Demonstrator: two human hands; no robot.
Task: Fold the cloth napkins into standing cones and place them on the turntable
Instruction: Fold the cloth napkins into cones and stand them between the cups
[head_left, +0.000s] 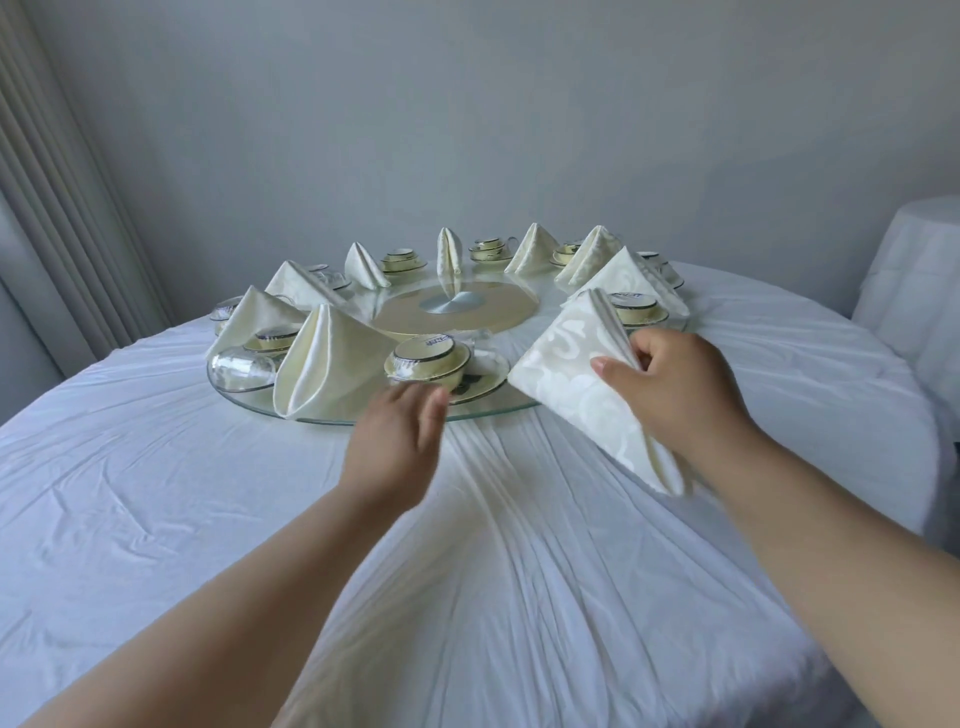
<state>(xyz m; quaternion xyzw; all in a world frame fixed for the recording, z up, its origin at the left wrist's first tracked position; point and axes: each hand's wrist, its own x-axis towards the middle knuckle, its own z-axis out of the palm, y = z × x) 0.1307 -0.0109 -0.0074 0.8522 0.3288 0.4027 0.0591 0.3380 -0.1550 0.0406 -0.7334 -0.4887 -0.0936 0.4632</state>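
My right hand (675, 395) grips a folded cream napkin cone (576, 384) by its open edge, holding it tilted above the tablecloth at the near right rim of the glass turntable (498, 413). My left hand (397, 441) reaches forward with fingers straight, its fingertips at the turntable's near edge beside an upturned bowl on a plate (426, 361); it holds nothing. Several folded cream cones stand around the turntable, the nearest one (327, 358) at the front left.
Stacked bowls and saucers and upturned glasses (241, 369) sit between the cones around the rim. A round cream and metal hub (454, 306) marks the centre. The white wrinkled tablecloth (208, 493) covers the round table. A covered chair or table (914, 291) stands at right.
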